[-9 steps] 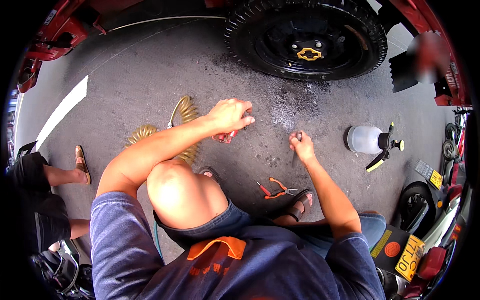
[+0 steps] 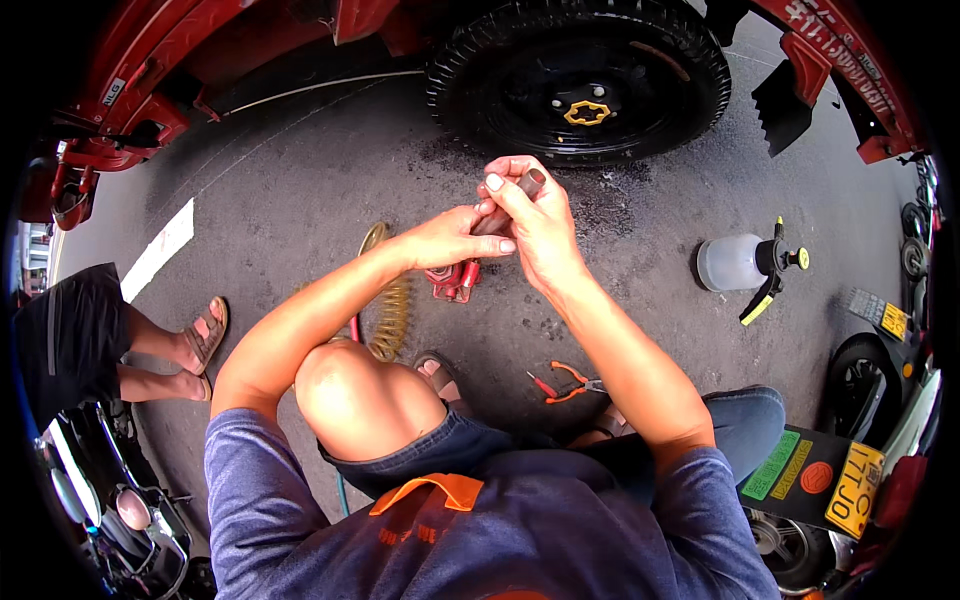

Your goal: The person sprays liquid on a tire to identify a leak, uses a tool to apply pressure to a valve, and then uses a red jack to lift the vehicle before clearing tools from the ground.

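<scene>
A short, rusty-brown metal tube [image 2: 532, 183] with a hollow end slants between my two hands in front of the wheel [image 2: 650, 115]. My right hand [image 2: 545, 230] is closed around its upper part, thumb along the side. At the lower end, the thumb and fingers of my left hand [image 2: 445, 240] are also on the tube. Just below that hand, a red metal tool resembling a small jack [image 2: 463, 280] stands on the ground, partly covered by the hand.
Orange-handled pliers [image 2: 570, 395] and a red screwdriver [image 2: 544, 388] lie near my foot. To the right stands a pump sprayer [image 2: 728, 262]. A coiled yellowish hose [image 2: 392, 325] lies by my left knee. Another person's sandalled feet [image 2: 207, 330] and parked motorbikes [image 2: 865, 385] flank me.
My right hand has moved up and left with the metal tube, meeting my left hand, which has shifted slightly down and now grips it too. The person at left has moved a foot closer.
</scene>
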Available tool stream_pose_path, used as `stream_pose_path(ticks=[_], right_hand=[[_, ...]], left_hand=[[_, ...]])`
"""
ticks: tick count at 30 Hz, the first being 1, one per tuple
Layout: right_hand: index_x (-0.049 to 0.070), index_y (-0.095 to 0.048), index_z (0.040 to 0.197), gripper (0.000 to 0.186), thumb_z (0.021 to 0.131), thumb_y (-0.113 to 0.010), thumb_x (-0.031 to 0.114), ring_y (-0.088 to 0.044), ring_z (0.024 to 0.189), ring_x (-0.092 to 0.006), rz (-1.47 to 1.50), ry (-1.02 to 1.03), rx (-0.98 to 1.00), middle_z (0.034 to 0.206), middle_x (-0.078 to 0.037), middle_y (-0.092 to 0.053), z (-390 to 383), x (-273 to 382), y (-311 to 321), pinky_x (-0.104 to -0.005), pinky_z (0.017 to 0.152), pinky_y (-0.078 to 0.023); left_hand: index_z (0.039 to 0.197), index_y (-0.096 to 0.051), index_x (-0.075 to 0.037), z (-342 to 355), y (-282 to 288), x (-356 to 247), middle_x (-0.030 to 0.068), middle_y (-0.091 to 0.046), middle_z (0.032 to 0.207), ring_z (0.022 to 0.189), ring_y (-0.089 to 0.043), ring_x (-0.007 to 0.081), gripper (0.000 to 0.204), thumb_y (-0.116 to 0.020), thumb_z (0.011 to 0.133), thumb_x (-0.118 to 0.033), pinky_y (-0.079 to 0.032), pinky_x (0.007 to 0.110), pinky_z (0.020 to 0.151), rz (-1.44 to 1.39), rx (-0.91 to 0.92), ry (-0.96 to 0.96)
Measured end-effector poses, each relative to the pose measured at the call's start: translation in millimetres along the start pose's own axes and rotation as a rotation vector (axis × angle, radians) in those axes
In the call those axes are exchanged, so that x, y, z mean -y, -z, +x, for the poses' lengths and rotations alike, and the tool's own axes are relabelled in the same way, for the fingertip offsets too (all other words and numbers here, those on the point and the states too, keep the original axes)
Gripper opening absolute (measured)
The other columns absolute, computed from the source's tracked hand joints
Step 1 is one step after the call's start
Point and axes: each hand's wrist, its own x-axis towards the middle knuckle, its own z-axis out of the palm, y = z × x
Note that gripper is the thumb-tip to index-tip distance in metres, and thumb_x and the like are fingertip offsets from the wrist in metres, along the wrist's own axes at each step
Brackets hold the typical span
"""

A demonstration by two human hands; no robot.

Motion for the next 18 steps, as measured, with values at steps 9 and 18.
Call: stream_pose_path(ticks=[9, 18], right_hand=[[0.003, -0.058, 0.105, 0.015, 0.093, -0.062, 0.013, -0.061, 0.076, -0.0105, 0.227, 0.239, 0.000, 0.091, -0.007, -0.064, 26, 64, 7, -0.0264, 0.070, -0.053], [0.007, -0.061, 0.099, 0.012, 0.094, -0.063, 0.018, -0.061, 0.069, -0.0091, -0.190, -0.246, -0.345, 0.083, -0.002, -0.065, 29, -92, 129, -0.0250, 0.061, -0.054]], left_hand=[[0.109, -0.060, -0.006, -59, -37, -106, -0.0006, -0.064, 0.078, 0.068, -0.060, 0.0094, 0.026, -0.067, 0.091, -0.024, -0.047, 0.028, 0.058, 0.017, -0.174, 0.090], [0.126, -0.056, -0.010, -120, -86, -155, 0.0102, -0.068, 0.089, 0.073, -0.067, 0.0280, 0.047, -0.069, 0.082, -0.021, -0.054, 0.037, 0.063, 0.381, -0.103, -0.309]])
